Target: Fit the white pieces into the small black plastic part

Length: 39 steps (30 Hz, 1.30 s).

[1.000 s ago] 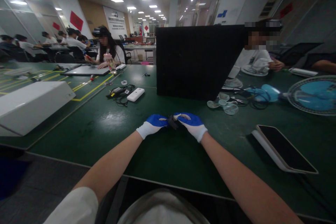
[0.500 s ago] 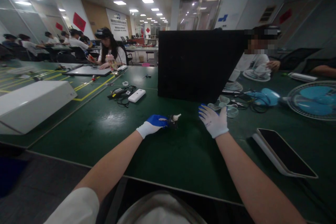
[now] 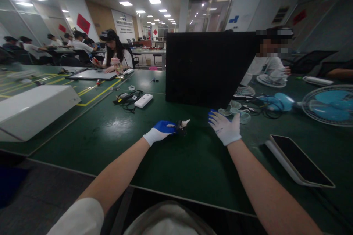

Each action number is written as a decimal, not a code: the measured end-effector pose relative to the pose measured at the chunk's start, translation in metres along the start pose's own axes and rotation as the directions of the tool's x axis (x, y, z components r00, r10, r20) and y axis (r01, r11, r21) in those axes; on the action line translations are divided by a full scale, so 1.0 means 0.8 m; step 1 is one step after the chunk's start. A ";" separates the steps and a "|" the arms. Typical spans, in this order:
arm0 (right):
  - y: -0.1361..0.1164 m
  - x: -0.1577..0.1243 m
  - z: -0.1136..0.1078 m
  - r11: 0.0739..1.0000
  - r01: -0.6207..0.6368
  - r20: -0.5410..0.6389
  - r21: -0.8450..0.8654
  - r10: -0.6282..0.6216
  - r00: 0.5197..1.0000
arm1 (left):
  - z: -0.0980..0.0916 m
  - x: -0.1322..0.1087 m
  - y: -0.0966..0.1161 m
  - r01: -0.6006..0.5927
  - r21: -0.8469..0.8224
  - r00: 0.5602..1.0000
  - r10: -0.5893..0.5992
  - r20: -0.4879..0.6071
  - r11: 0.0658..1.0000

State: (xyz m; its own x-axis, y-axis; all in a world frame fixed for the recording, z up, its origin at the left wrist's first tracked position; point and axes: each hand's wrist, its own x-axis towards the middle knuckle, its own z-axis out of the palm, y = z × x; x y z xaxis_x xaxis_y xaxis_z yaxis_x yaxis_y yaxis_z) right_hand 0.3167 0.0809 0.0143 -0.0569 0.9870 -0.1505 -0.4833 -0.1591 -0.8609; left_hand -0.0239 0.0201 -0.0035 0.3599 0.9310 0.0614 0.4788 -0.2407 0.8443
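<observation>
My left hand [image 3: 163,127], in a white glove with blue palm and fingers, is closed on a small dark part with a white protruding tip [image 3: 185,122]. The part is at or just above the green table; its exact kind is too small to make out. To the right, my right hand [image 3: 224,126] wears the same sort of glove. Its fingers are stretched out and apart, with nothing in them. Just beyond its fingertips are some translucent pale-green plastic pieces [image 3: 235,110].
A big black panel [image 3: 204,69] stands upright ahead. A tablet-like device [image 3: 300,159] lies at right, with a blue fan [image 3: 331,102] behind it. Cables [image 3: 128,97], a white box-shaped device [image 3: 143,100] and a long white casing [image 3: 35,108] are leftward. Co-workers sit across the table.
Both my hands stay almost still, the left keeping hold of the dark part. Beyond the panel, the co-worker at right has shifted a hand slightly.
</observation>
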 end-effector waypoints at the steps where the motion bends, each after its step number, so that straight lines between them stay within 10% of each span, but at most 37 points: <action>1: 0.000 0.000 0.001 1.000 -0.002 0.001 -0.008 0.002 1.000 | 0.000 0.000 -0.001 -0.001 -0.004 1.000 0.001 0.001 1.000; 15: 0.001 -0.003 0.006 0.997 0.032 0.015 -0.076 -0.031 0.999 | -0.058 -0.006 -0.061 0.005 -0.082 0.962 -0.027 -0.270 0.997; 23: 0.003 -0.005 0.003 0.999 0.036 0.014 -0.041 -0.035 0.999 | -0.163 -0.061 -0.131 0.216 -0.156 0.757 -0.266 -0.597 0.964; 30: 0.003 -0.001 -0.002 1.000 0.009 0.004 -0.003 -0.009 1.000 | -0.199 -0.090 -0.152 0.282 -0.173 0.624 -0.317 -0.714 0.944; 39: 0.002 0.011 -0.013 0.983 -0.058 0.049 0.175 0.050 0.998 | -0.213 -0.111 -0.139 0.441 0.514 0.779 -0.030 -0.626 0.736</action>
State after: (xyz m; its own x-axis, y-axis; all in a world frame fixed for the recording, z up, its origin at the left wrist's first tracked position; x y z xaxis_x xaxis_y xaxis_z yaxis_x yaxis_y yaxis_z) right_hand 0.3246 0.0892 0.0065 -0.1239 0.9777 -0.1694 -0.6243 -0.2095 -0.7526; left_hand -0.2456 0.0108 -0.0117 -0.2350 0.9047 0.3552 0.9225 0.0925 0.3748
